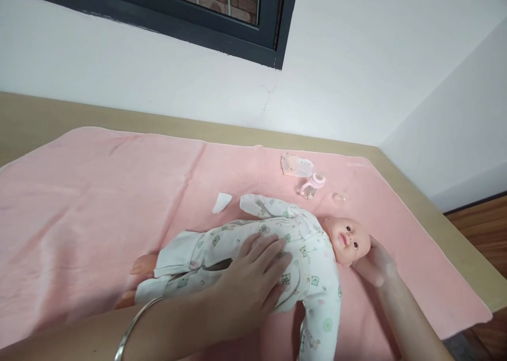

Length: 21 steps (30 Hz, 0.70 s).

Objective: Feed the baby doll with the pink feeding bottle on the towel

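Observation:
A baby doll [277, 229] in a white bodysuit with a green-and-pink print lies on its back, its bare head [346, 239] towards the right and its feet towards the left. My left hand [257, 271] rests flat on the doll's belly, fingers stretched out. At the right, my right hand [374, 260] cups the back of the doll's head; most of its fingers are hidden behind the head. A bangle [137, 326] circles my left wrist. The doll's near sleeve runs out of the bottom of the view.
Beneath the doll is a pink blanket [119, 192] over a pale wooden surface [158, 119]. Beyond the doll are a small pink-topped baby bottle [312, 186], a clear plastic packet [297, 165], a small clear piece [339, 198] and a folded white tissue or cloth [222, 202]. A wall with a window stands behind.

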{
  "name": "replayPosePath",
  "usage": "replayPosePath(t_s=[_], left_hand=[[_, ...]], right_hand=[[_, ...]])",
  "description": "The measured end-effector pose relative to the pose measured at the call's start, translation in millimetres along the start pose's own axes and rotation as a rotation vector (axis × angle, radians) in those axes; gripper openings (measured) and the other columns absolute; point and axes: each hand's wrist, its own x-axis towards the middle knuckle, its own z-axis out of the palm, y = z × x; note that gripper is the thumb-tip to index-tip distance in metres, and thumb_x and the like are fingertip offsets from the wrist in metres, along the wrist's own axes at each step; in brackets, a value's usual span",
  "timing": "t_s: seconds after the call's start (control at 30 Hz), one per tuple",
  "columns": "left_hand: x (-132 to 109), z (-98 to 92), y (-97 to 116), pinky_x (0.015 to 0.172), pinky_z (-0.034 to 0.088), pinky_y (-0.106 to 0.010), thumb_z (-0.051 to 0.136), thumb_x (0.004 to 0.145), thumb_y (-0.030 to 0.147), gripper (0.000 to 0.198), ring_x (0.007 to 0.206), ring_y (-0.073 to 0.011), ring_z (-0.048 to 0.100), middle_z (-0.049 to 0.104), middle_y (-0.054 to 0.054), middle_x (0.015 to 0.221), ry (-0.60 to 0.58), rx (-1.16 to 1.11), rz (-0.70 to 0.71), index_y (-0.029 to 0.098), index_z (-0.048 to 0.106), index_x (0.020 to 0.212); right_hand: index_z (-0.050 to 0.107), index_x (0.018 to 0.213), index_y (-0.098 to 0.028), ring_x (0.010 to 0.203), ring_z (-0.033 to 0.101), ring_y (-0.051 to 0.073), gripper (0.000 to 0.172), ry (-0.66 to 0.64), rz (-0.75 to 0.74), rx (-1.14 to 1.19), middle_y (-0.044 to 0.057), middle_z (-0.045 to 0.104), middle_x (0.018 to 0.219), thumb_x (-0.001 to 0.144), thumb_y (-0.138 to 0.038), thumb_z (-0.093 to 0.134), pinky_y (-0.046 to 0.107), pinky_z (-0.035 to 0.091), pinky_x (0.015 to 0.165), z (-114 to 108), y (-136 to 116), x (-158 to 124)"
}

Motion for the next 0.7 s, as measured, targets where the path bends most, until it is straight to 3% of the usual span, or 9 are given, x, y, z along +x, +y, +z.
replayPosePath(t_s=[0.17,0.4,0.53,0.7], left_hand=[[6,13.0,2,0.117,0.037,-0.060,0.050,0.098,0.026,0.045,0.141,-0.0368,0.046,0.055,-0.016,0.149,-0.034,0.052,0.008,0.014,0.052,0.142],[-2,27.5,3,0.116,0.028,-0.066,0.060,0.091,0.028,0.059,0.146,-0.0446,0.036,0.044,-0.020,0.157,-0.015,0.129,0.060,0.014,0.047,0.147],[-10,32.4,7,0.117,0.019,-0.067,0.060,0.089,0.027,0.060,0.147,-0.0469,0.033,0.041,-0.020,0.158,0.023,0.150,0.052,0.019,0.048,0.147],[-13,34.4,8,0.118,0.017,-0.064,0.059,0.089,0.025,0.057,0.147,-0.0454,0.031,0.040,-0.020,0.157,0.079,0.127,0.036,0.020,0.050,0.145]], right_hand=[[0.071,0.121,-0.019,0.126,0.064,0.027,0.039,-0.140,-0.019,0.228,0.006,0.066,0.137,0.088,-0.036,0.059,0.041,0.061,0.099,5,6,6],[0.074,0.108,-0.018,0.108,0.071,0.020,0.032,-0.294,0.000,0.322,0.003,0.075,0.116,0.083,-0.033,0.061,0.034,0.064,0.092,38,1,18],[0.072,0.097,-0.029,0.100,0.070,0.015,0.025,-0.417,-0.216,0.351,-0.005,0.074,0.101,0.074,-0.037,0.076,0.032,0.060,0.097,51,5,28],[0.069,0.098,-0.035,0.096,0.065,0.022,0.036,-0.485,-0.520,0.366,0.001,0.069,0.097,0.071,-0.059,0.075,0.045,0.054,0.101,66,16,43]])
